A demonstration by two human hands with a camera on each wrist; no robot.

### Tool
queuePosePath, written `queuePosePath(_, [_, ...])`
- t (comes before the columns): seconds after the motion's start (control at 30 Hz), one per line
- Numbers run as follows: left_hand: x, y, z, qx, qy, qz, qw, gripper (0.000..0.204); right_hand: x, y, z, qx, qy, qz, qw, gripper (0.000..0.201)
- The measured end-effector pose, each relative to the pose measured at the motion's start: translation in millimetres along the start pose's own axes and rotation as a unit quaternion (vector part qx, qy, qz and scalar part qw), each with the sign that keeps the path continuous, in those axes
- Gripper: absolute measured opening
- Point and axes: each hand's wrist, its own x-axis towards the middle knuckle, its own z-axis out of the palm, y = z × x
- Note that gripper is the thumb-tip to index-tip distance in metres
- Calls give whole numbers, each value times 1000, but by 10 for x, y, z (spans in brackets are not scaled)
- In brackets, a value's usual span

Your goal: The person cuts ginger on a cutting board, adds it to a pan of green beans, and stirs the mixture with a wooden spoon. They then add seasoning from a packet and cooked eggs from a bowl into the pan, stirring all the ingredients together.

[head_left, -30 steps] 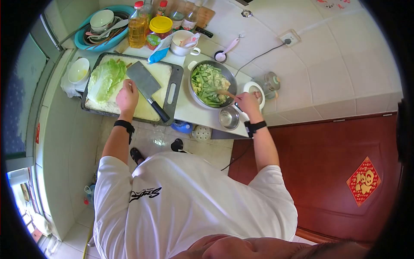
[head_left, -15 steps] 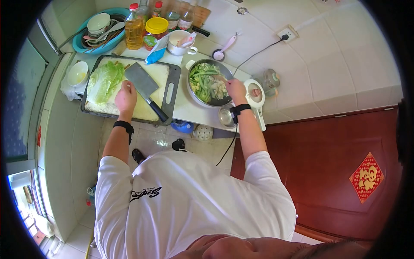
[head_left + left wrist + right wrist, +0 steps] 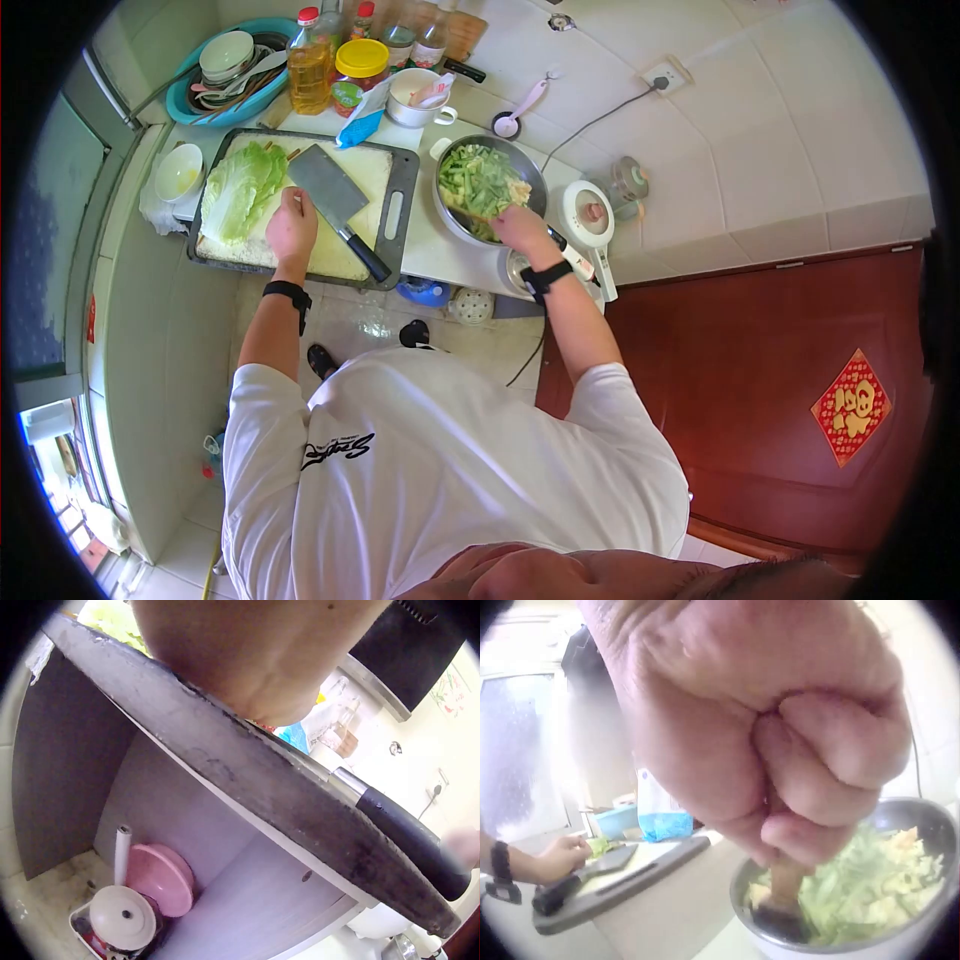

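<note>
My right hand (image 3: 520, 230) grips the handle of a wooden spatula (image 3: 784, 883), its dark lower end down among the food at the pot's near side. The electric pot (image 3: 543, 188) holds green vegetable pieces (image 3: 478, 178) and pale yellow chunks (image 3: 519, 190). On the left, my left hand (image 3: 291, 225) rests at the near part of the cutting board (image 3: 403, 165), fingers loosely curled with nothing in them. A cleaver (image 3: 335, 190) lies on the board just right of it, black handle toward me. Cabbage leaves (image 3: 240, 195) lie to the left of that hand.
A white lid (image 3: 580, 225) lies right of the pot, with a metal bowl (image 3: 514, 266) at the pot's near side. Behind the board stand an oil bottle (image 3: 310, 80), a yellow-lidded jar (image 3: 362, 62), a white cup-like pot (image 3: 405, 105) and a blue basin (image 3: 180, 98) of dishes.
My right hand came in from the pot's right side, then shifted left and nearer over its near rim, stirring the food with the spatula. The left hand has stayed on the board.
</note>
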Motion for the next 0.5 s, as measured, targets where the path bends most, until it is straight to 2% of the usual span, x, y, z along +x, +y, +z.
queuePosePath(0.03, [-1, 1, -6, 0, 0, 3, 1000, 13, 43, -6, 27, 2, 2, 2, 1000, 32])
queuePosePath(0.1, [9, 3, -3, 5, 0, 2, 1000, 14, 148, -6, 28, 19, 48, 63, 997, 32])
queuePosePath(0.27, [1, -3, 17, 5, 4, 0, 1000, 13, 363, 254, -152, 22, 74, 81, 994, 29])
queuePosePath(0.33, [-5, -6, 1, 7, 6, 0, 1000, 12, 377, 202, -218, 26, 66, 91, 993, 29])
queuePosePath(0.5, [-3, 27, -17, 5, 11, 2, 1000, 10, 356, 148, -247, 15, 109, 135, 985, 29])
